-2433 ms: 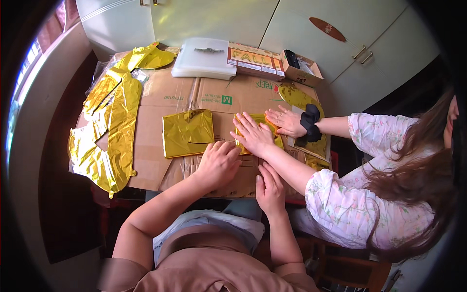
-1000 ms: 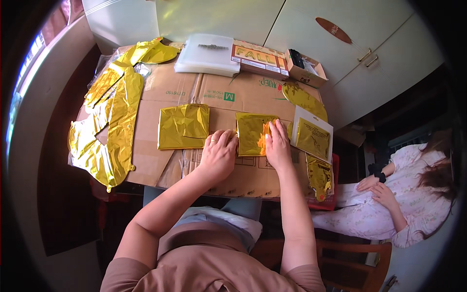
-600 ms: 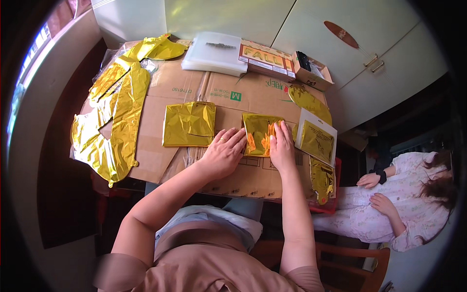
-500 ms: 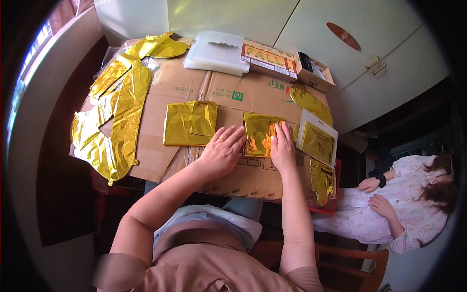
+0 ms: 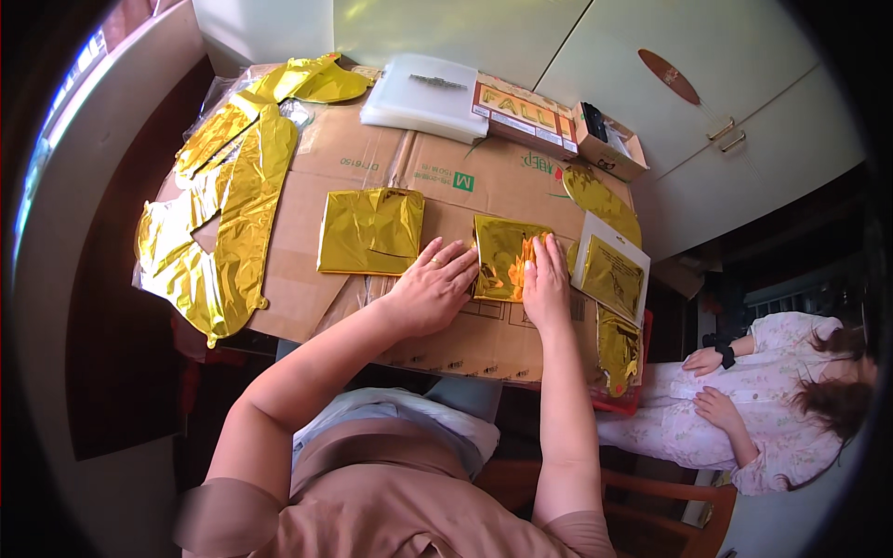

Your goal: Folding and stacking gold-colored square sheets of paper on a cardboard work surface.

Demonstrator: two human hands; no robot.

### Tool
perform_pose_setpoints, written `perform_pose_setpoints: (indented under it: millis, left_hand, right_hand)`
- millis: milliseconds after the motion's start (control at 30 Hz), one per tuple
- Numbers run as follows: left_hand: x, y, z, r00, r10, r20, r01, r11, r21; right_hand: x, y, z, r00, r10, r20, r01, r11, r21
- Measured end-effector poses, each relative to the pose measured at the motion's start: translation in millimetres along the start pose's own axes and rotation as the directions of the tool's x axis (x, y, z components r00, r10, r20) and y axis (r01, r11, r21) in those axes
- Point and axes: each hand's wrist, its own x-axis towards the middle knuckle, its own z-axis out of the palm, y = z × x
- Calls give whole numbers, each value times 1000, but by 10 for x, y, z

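Observation:
A folded gold foil balloon (image 5: 500, 244) lies as a flat, shiny square on the cardboard in front of me. My right hand (image 5: 547, 286) rests flat on its right side, fingers stretched out and pointing away from me. At its left edge lies my left hand (image 5: 430, 293), palm down with the fingers extended, the fingertips touching or just beside the foil. Just left of that hand is a second folded gold foil square (image 5: 369, 232), creased and flat. Neither hand grips anything.
Flattened cardboard (image 5: 326, 153) covers the table. Large unfolded gold foil balloons (image 5: 249, 223) spread over the left side. Along the back stand clear plastic sleeves (image 5: 423, 102), a flat printed box (image 5: 526, 116) and a small open box (image 5: 609, 144). At right lies a white-backed foil packet (image 5: 614, 270); a person (image 5: 763, 400) is beyond.
The whole view has shifted slightly. Both hands stay flat at the folded foil balloon, with hardly any movement against it.

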Motion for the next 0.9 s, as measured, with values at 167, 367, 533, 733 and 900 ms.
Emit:
perform_pose_setpoints:
  millis: [167, 367, 533, 733, 900]
  left_hand:
    - [10, -57, -28, 997, 49, 53, -48, 998, -30]
    - [50, -82, -93, 995, 65, 69, -69, 996, 51]
    - [27, -104, -105, 996, 73, 42, -74, 997, 27]
    - [-68, -159, -203, 993, 102, 58, -102, 995, -3]
    - [-136, -117, -219, 981, 153, 120, -149, 988, -40]
  right_hand:
    - [-4, -7, -2, 1000, -1, -3, 1, 1000, 2]
    - [-5, 3, -4, 1000, -6, -4, 6, 1000, 2]
    - [-7, -9, -6, 1000, -4, -4, 4, 1000, 6]
    - [-8, 0, 5, 1000, -6, 1, 6, 1000, -13]
    - [-13, -8, 3, 1000, -3, -1, 3, 1000, -11]
